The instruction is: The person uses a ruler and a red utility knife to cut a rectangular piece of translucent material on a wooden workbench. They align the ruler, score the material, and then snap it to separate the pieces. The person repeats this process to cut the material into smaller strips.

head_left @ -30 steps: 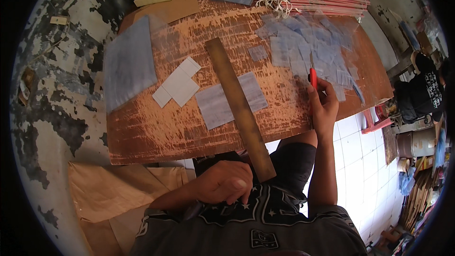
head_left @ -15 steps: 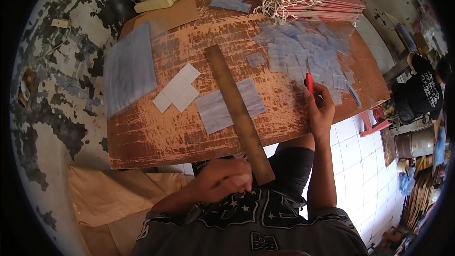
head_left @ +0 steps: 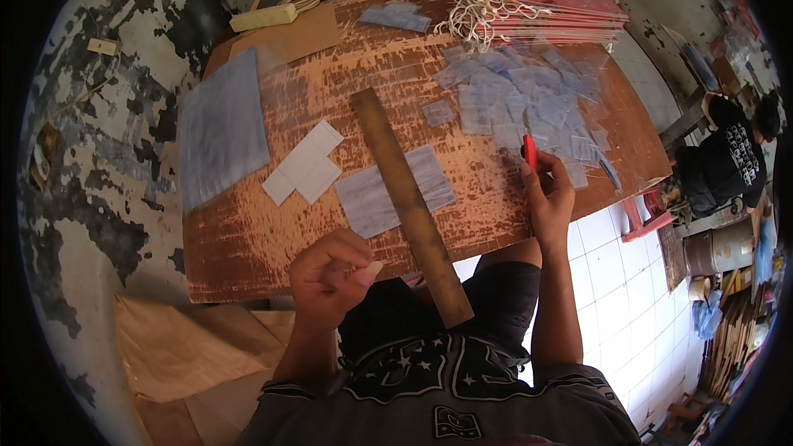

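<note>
In my right hand point(head_left: 549, 194) is a red utility knife point(head_left: 529, 151), its blade pointing away over the edge of a pile of clear bluish plastic pieces point(head_left: 520, 87). My left hand point(head_left: 330, 272) hovers at the table's near edge, fingers curled and pinched. A small pale spot shows at its thumb, and I cannot tell whether it is a scrap or the nail. A long brown ruler point(head_left: 405, 198) lies aslant across a greyish plastic sheet point(head_left: 363, 202), its near end jutting past the table edge. White card pieces point(head_left: 306, 163) lie left of it, and one small plastic square point(head_left: 438, 113) to its right.
On the worn brown table point(head_left: 239, 256) a large plastic sheet point(head_left: 223, 132) lies left. Behind are a power strip point(head_left: 263, 17), cardboard point(head_left: 301, 37), more plastic pieces point(head_left: 395, 16) and red boards with white cords point(head_left: 553, 12). A person point(head_left: 727, 153) sits at right, beyond a red stool point(head_left: 644, 219).
My left hand has risen from my lap, moving left and forward to the table edge. My right hand keeps the knife in nearly the same place. The view has shifted slightly.
</note>
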Tool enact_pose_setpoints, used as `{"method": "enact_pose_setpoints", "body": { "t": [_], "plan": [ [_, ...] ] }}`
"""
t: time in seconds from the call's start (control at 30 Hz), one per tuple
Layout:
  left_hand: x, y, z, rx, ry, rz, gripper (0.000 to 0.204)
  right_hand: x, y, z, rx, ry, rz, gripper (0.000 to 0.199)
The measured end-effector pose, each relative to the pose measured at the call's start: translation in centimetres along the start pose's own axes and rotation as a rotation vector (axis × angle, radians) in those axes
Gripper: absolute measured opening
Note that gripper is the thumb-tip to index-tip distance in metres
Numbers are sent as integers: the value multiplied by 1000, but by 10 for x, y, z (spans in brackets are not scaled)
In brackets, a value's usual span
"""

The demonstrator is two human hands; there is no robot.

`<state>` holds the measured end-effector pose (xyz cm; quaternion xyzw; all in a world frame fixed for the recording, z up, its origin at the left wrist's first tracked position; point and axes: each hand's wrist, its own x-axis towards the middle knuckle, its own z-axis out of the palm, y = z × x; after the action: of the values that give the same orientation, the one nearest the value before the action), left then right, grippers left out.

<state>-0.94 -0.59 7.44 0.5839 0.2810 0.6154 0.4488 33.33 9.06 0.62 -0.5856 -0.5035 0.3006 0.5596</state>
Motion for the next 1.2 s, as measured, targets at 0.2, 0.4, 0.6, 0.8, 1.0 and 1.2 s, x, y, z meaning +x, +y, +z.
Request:
{"method": "enact_pose_setpoints", "body": {
  "t": [0.2,0.4,0.6,0.8,1.0,1.2],
  "plan": [
    [5,0,9,-156,-8,-37,5,0,2,1,44,3,-11,39],
    [7,7,15,-127,-51,-49,7,-1,-6,2,-12,2,14,42],
    [-1,15,12,-42,23,-31,3,0,-2,-2,-67,-5,-24,41],
    [-1,11,17,-30,74,-80,6,0,-6,-1,7,-19,-7,39],
    [9,9,23,-127,-45,-25,11,-3,-5,-1,24,-1,-18,37],
    [15,10,26,-115,-114,7,10,-3,-7,-1,72,-11,27,39]
  ]
}}
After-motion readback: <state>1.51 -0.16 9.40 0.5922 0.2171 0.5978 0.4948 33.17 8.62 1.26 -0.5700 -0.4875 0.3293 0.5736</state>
